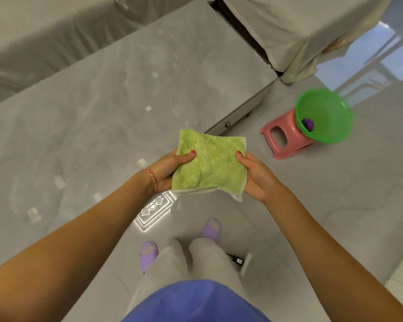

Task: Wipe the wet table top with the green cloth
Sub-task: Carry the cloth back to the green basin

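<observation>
- Head view, looking down: a folded green cloth (208, 162) held in the air between both hands, above the near corner of the grey table top (98, 117) and the shiny floor (335, 205).
- Cloth: light green, fuzzy terry surface with paler patches, folded into a rough rectangle; a white edge showing along the right side and the bottom; slightly bulged in the lower middle.
- Left hand (166, 171): closed on the left edge of the cloth, thumb with red nail pressed on top, other fingers hidden under the fabric; a thin pink-and-red string bracelet (152, 180) around the wrist.
- Right hand (256, 177): gripping the right edge, thumb on top, fingers under the cloth, not visible.
- Table top: grey marble-like pattern, glossy, with faint streaks and small bright reflections; not touched by the cloth.
- To the right, on the floor: a pink stool (282, 138) carrying a green basin (323, 115) with a small purple thing (308, 123) inside.
- Below: purple slippers (211, 227), light trousers, a blue top.
</observation>
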